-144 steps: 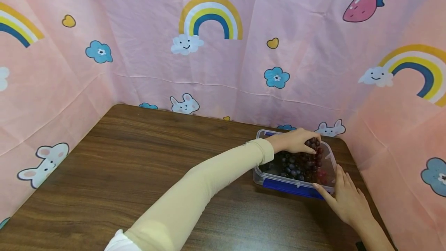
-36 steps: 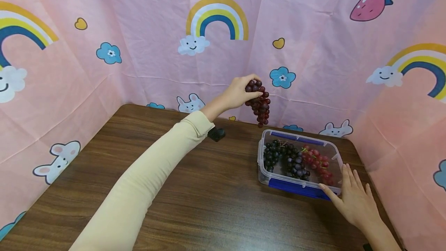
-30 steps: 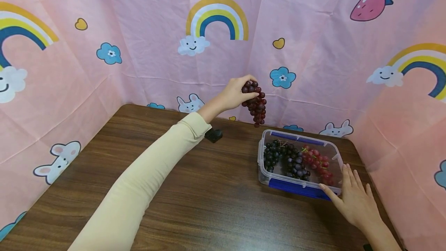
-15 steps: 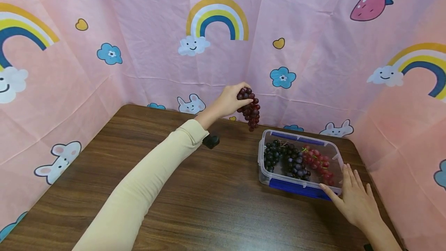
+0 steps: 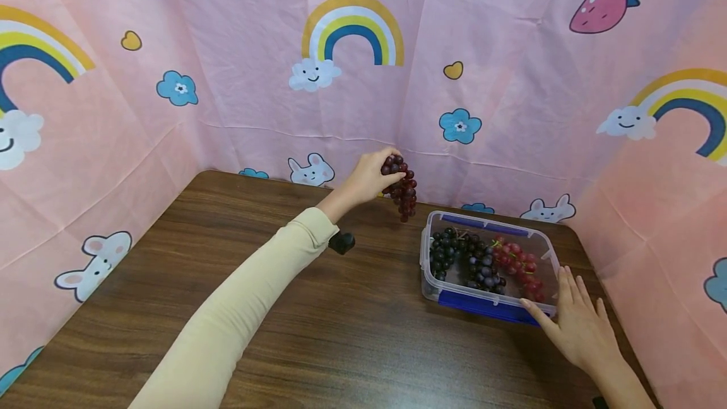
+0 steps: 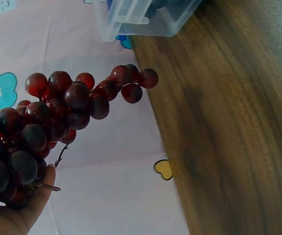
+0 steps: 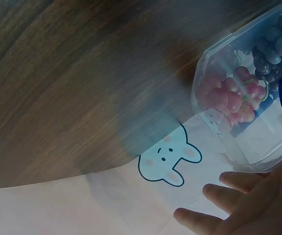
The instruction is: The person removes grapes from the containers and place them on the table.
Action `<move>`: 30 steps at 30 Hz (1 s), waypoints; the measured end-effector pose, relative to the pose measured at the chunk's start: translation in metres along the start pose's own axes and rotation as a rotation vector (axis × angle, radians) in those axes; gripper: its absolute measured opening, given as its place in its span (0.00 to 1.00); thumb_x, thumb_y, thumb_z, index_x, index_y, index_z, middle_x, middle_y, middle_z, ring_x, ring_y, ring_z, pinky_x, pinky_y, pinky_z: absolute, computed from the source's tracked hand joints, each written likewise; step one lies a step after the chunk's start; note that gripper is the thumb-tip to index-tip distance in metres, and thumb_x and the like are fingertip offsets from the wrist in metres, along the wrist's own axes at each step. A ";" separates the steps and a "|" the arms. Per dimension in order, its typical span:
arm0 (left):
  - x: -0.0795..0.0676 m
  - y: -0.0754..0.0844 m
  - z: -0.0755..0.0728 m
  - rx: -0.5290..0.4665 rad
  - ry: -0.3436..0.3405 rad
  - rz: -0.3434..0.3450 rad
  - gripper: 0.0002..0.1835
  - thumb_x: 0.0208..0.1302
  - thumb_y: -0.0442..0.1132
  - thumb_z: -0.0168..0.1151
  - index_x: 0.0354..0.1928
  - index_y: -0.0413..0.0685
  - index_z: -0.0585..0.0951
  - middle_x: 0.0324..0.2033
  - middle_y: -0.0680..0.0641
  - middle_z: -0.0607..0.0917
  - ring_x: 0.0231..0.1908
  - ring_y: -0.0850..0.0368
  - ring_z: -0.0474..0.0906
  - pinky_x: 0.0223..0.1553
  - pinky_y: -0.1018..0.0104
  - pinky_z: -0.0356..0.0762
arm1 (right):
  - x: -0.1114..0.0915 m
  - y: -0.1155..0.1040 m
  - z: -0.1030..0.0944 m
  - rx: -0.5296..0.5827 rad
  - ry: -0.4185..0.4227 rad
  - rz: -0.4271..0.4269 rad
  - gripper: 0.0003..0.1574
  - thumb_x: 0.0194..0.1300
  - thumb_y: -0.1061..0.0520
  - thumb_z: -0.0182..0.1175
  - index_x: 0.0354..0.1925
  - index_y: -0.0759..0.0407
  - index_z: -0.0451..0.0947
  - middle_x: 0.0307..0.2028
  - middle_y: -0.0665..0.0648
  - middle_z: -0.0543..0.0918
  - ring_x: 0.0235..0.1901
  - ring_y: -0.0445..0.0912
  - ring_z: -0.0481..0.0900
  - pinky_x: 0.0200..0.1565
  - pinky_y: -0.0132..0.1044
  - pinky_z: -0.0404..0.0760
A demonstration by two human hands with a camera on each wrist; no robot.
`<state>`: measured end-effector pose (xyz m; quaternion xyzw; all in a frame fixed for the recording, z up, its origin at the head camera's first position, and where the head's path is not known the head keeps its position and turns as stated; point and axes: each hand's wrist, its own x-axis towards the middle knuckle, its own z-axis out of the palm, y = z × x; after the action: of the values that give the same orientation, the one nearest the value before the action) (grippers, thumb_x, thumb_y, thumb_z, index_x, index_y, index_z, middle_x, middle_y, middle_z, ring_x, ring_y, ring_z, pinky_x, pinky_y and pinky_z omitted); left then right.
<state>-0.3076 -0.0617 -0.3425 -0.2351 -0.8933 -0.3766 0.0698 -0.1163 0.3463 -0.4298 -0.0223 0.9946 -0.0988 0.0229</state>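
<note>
My left hand (image 5: 366,177) grips the top of a dark red bunch of grapes (image 5: 406,195), which hangs above the back of the table, left of a clear plastic box (image 5: 427,290). In the left wrist view the same grapes (image 6: 77,96) spread out from the thumb, a bit of stem poking out. My right hand (image 5: 580,327) rests at the box's front right corner with fingers extended and the thumb on the rim. Inside the box lie black grapes (image 5: 483,267) and a red bunch (image 5: 518,264), also seen in the right wrist view as pinkish red grapes (image 7: 234,95).
Blue clips (image 5: 483,308) line the box's long sides. The brown wooden table (image 5: 352,339) meets a pink patterned cloth (image 5: 363,112) at its back and sides. A small black object (image 5: 342,243) shows beside the left cuff.
The left hand has lifted the dark red grapes out of the box and carried them left; over the last second it has sunk lower. The right hand stays at the box corner.
</note>
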 end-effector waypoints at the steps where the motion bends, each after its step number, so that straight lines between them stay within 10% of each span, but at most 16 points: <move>1: -0.001 -0.001 0.002 -0.002 0.002 0.000 0.19 0.76 0.41 0.66 0.63 0.40 0.79 0.54 0.38 0.87 0.56 0.44 0.84 0.58 0.52 0.80 | 0.000 0.000 0.000 -0.001 0.001 0.000 0.70 0.77 0.24 0.47 0.81 0.78 0.33 0.78 0.84 0.44 0.76 0.80 0.45 0.66 0.84 0.46; 30: -0.039 -0.032 0.053 0.085 0.167 -0.090 0.20 0.75 0.41 0.67 0.64 0.42 0.78 0.53 0.36 0.84 0.56 0.39 0.82 0.56 0.47 0.81 | 0.002 0.002 -0.001 0.002 -0.005 -0.002 0.70 0.77 0.24 0.47 0.81 0.79 0.34 0.77 0.85 0.45 0.76 0.80 0.46 0.65 0.85 0.45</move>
<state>-0.2852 -0.0578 -0.4126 -0.1593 -0.9093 -0.3592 0.1369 -0.1185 0.3479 -0.4296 -0.0234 0.9944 -0.0998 0.0254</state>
